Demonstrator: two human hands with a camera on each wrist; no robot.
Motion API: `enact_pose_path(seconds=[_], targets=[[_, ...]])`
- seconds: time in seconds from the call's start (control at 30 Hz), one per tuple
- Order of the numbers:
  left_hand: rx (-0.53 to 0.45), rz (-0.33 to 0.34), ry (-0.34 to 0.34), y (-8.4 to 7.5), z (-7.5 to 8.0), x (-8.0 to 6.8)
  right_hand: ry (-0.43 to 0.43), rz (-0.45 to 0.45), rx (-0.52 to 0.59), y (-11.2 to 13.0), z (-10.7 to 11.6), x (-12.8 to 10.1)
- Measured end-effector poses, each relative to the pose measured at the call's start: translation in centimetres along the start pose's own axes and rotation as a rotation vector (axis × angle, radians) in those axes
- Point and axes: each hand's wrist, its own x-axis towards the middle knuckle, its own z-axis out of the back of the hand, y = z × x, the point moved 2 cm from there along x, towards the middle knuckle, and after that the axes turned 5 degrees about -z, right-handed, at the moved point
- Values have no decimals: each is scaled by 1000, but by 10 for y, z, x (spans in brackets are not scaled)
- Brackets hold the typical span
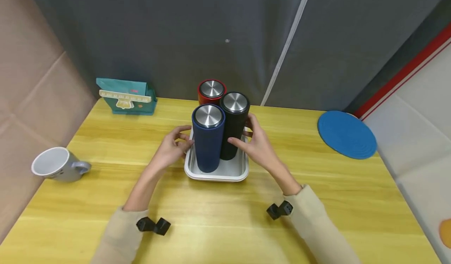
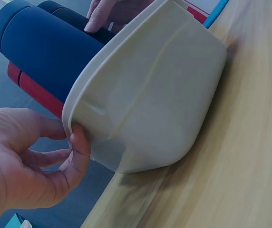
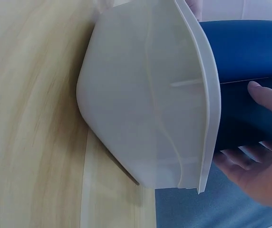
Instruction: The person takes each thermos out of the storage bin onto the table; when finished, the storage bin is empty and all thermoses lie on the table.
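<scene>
Hands flank a white tray (image 1: 215, 174) near the middle of the bench (image 1: 317, 201). The left hand (image 1: 170, 151) pinches the tray's left rim with curled fingers; the right hand (image 1: 256, 143) rests loosely spread fingers against the black tumbler (image 1: 233, 129). Blue tumbler (image 1: 208, 140) and red tumbler (image 1: 210, 91) stand upright in the tray too. Both forearms reach in from the near edge.

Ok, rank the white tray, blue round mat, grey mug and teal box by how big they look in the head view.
1. White tray
2. Blue round mat, close to the tray in apparent size, so the top two are unsure.
3. Teal box
4. Grey mug, near the box in apparent size; that order is unsure too.
</scene>
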Motion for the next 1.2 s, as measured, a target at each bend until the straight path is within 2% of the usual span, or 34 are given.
enact_pose_path(seconds=[0.2,0.47,0.73,0.87,1.1,1.2], targets=[[8,-15,-15,-1,1,0,-30,4,26,1,-1,4],[16,-32,-12,1,-4,-2,-80,-38,16,0,0,1],[-48,24,-2,6,-2,0,-144,8,24,1,0,-2],[-53,29,10,5,-3,-1,-189,49,50,7,4,-3],[-68,41,1,5,-3,-1,-250,49,73,33,13,-1],[-69,43,-1,5,-3,-1,-275,84,71,38,18,3]])
